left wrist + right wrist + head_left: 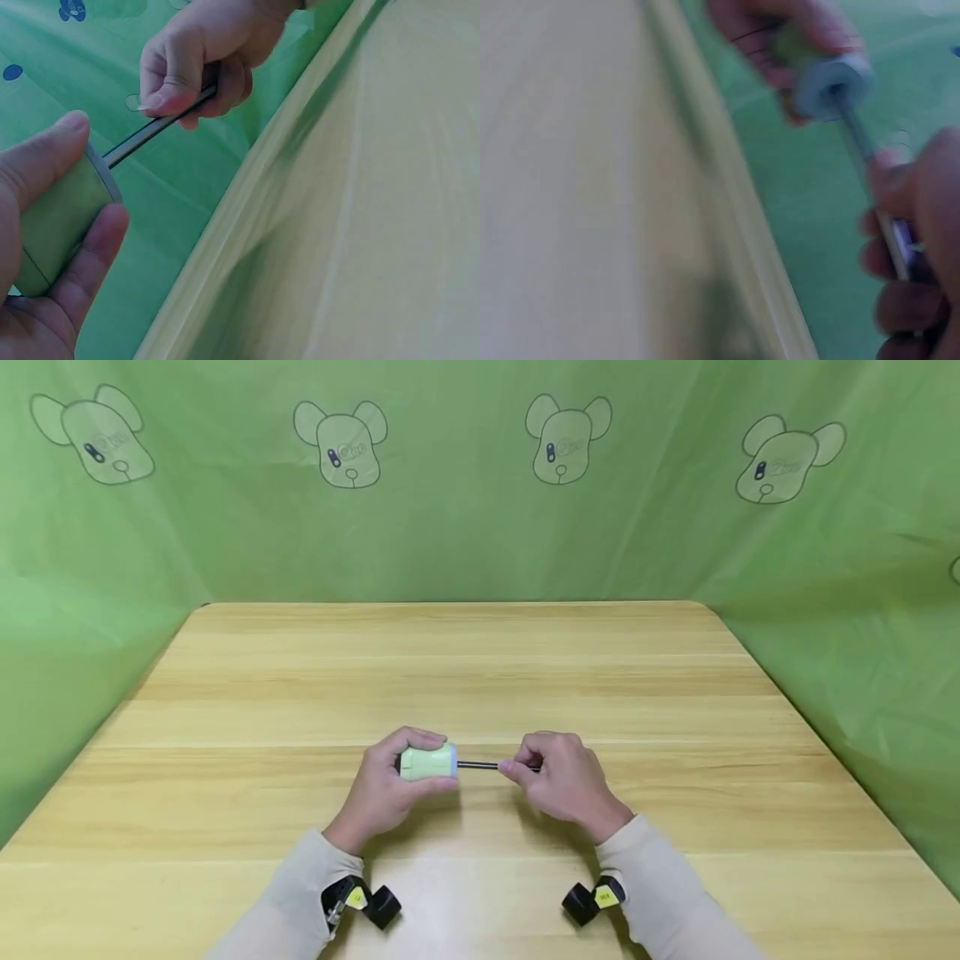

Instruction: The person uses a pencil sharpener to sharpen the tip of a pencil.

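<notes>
In the head view my left hand [386, 789] grips a light green, barrel-shaped pencil sharpener [427, 763] with a pale blue end, thumb on the near side and fingers over the far side. A thin black pencil [477, 765] runs from the hole in that blue end toward the right. My right hand [562, 777] pinches the pencil between thumb and curled fingers, a short way from the sharpener. The right wrist view, blurred, shows the pencil going into the blue face [832, 86]; its inner tip is hidden. Both hands are held above the table.
A light wood table [480, 685] spreads under the hands. Green cloth [465, 543] with mouse-like drawings hangs behind it and along the sides. Black wrist cameras [382, 907] are strapped at both sleeves.
</notes>
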Tool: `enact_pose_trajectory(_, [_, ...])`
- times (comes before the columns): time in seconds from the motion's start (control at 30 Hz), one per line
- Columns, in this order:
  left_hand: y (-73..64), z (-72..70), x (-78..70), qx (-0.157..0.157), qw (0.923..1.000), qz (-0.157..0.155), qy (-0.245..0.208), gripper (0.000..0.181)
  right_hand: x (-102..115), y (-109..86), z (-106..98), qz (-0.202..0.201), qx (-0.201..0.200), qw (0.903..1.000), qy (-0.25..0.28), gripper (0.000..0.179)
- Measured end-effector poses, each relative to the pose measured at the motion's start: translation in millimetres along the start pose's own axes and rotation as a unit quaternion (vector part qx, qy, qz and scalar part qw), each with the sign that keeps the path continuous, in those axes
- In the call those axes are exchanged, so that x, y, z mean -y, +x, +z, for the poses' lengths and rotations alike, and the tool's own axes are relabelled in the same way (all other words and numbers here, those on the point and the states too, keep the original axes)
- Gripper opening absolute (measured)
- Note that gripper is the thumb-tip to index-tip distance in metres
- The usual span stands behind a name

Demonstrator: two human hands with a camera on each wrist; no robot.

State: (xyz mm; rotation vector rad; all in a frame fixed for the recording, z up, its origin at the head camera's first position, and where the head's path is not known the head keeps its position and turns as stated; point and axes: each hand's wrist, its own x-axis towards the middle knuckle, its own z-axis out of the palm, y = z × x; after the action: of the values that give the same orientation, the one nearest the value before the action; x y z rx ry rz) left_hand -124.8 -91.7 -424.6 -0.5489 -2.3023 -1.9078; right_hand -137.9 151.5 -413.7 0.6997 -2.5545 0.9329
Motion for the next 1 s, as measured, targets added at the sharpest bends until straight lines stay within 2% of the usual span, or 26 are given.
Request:
enact_pose_trajectory(0.07, [-0.1,1.1,-0.2,0.002,1.0000,0.003,0.001,0.042,1.0,0.2,-1.1,0.036,0.024,0.9990,0.005,0.023])
enact_pose_trajectory(0.1, [-0.1,1.7,-0.2,0.001,1.0000,0.002,-0.001,0.042,1.0,0.2,-0.8,0.033,0.018,0.9993,-0.004,0.023])
enact_pose_trajectory(0.2, [0.0,3.3,-1.0,-0.019,0.9996,-0.019,-0.012,0.043,-1.1,1.0,3.9,-0.026,-0.054,0.9963,-0.062,0.020])
enact_pose_trajectory(0.27, [0.3,4.0,-1.0,-0.035,0.9985,-0.038,-0.021,0.044,-2.3,1.5,6.8,-0.066,-0.112,0.9873,-0.092,0.024])
enact_pose_trajectory(0.33, [1.0,3.8,-1.1,-0.047,0.9970,-0.054,-0.029,0.045,-2.8,2.1,8.7,-0.090,-0.149,0.9791,-0.105,0.035])
enact_pose_trajectory(0.4, [1.6,2.8,-1.2,-0.055,0.9957,-0.066,-0.036,0.045,-1.7,2.2,9.6,-0.093,-0.161,0.9769,-0.105,0.045])
enact_pose_trajectory(0.47, [2.3,1.5,-1.5,-0.060,0.9951,-0.070,-0.036,0.043,0.3,1.8,10.0,-0.087,-0.156,0.9784,-0.104,0.052])
enact_pose_trajectory(0.57, [2.9,0.6,-1.9,-0.061,0.9948,-0.072,-0.036,0.041,0.3,0.6,12.4,-0.082,-0.149,0.9803,-0.100,0.045])
enact_pose_trajectory(0.63, [3.2,0.3,-2.0,-0.056,0.9952,-0.074,-0.033,0.040,-1.4,0.5,14.8,-0.092,-0.166,0.9772,-0.095,0.038])
enact_pose_trajectory(0.73, [3.5,-0.3,-1.4,-0.035,0.9956,-0.078,-0.039,0.037,-4.4,1.5,17.3,-0.130,-0.224,0.9618,-0.088,0.029])
enact_pose_trajectory(0.87, [3.4,-1.9,-1.6,-0.008,0.9945,-0.088,-0.055,0.037,-6.1,4.3,17.0,-0.191,-0.302,0.9280,-0.104,0.019])
enact_pose_trajectory(0.93, [3.0,-3.1,-2.2,-0.004,0.9938,-0.093,-0.059,0.038,-6.8,5.4,16.2,-0.215,-0.317,0.9165,-0.117,0.019])
enact_pose_trajectory(1.0, [3.2,-4.0,-2.5,-0.001,0.9934,-0.097,-0.061,0.038,-7.6,5.9,15.4,-0.228,-0.314,0.9127,-0.128,0.021])
